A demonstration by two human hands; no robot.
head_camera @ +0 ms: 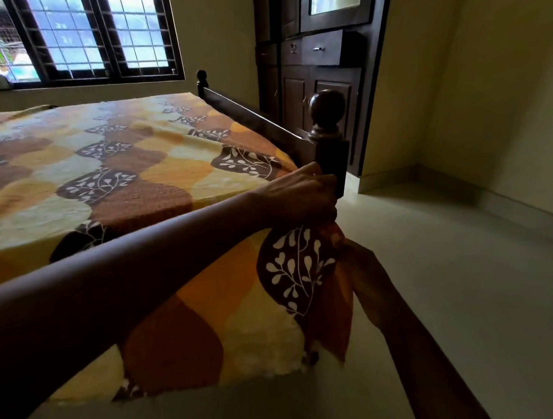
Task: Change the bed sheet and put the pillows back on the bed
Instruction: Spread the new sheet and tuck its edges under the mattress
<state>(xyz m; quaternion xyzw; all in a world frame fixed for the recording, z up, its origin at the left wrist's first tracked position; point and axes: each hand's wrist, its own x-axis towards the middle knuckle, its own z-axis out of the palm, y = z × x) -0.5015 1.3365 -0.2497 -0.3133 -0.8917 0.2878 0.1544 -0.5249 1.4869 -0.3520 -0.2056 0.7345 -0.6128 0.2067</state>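
Head view: slightly to 3 o'clock from the centre, the fingers of the left hand point(300, 196) are curled tightly around a gathered fold of the bed sheet point(111, 174) at the bed corner, just beside the dark wooden bedpost point(329, 135). At 5 o'clock from this hand, the hanging corner of the cloth is pinched by the right hand point(357, 259), whose fingers are mostly hidden behind the fabric. The orange, brown and cream sheet is spread over the mattress and hangs down the near side. A barred window point(73, 37) is seen at 11 o'clock, a dark cupboard point(322, 77) at 1 o'clock and the pale floor point(452, 295) at 4 o'clock.
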